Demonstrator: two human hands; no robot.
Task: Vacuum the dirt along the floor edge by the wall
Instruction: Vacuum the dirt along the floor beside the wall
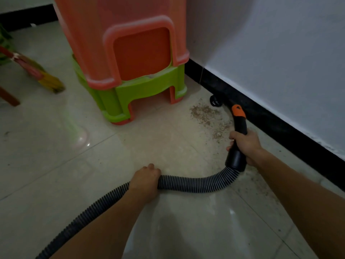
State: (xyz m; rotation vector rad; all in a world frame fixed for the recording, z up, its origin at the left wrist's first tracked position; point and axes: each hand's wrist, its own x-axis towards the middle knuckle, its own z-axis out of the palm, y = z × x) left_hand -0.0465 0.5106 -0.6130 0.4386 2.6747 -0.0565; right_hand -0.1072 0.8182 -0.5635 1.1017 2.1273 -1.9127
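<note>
A black vacuum handle (239,126) with an orange collar points toward the black baseboard (280,126). My right hand (244,144) grips the handle near its lower end. The nozzle tip (215,101) lies on the floor against the baseboard. A patch of brown dirt (207,116) spreads over the tiles just left of the handle. More specks (261,186) trail along the wall edge toward me. My left hand (145,181) grips the ribbed black hose (196,185), which curves from the handle down to the lower left.
Stacked plastic stools, orange (130,43) over green (141,90), stand in the corner next to the dirt. A broom head (46,77) and a wooden leg (9,98) are at the left. The white wall (280,53) runs along the right.
</note>
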